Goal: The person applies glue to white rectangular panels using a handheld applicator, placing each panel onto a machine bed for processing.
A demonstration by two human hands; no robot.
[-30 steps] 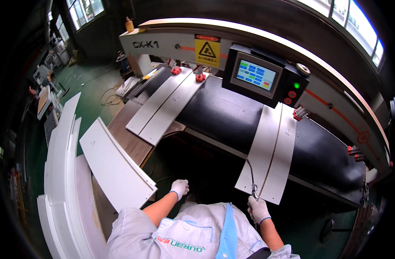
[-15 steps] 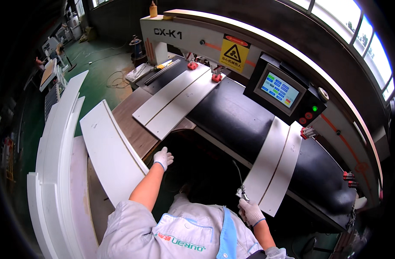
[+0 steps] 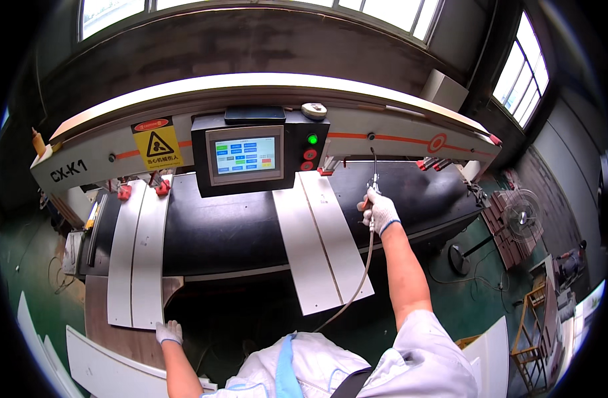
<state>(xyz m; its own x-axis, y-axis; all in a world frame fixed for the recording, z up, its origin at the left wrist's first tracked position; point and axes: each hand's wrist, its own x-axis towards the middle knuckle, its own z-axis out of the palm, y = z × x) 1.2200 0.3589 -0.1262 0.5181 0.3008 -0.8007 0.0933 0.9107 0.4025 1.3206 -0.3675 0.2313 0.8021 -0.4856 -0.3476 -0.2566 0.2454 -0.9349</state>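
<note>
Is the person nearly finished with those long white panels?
Done: two panel pairs lie on the black bed. In hand: the right hand holds an air gun up; the left hand touches the left pair. Left: more panels wait, lower left.

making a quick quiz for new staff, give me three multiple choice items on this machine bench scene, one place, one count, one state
1. Where is the left hand?
A on the touchscreen
B at the near end of the left pair of panels
C on the fan
2. How many white panels lie on the black bed?
A four
B two
C six
3. The right hand is
A empty
B gripping an air gun with a hose
C resting flat on a panel

B, glove by the strips' near edge; A, two pairs; B, fingers closed round the handle.
</note>
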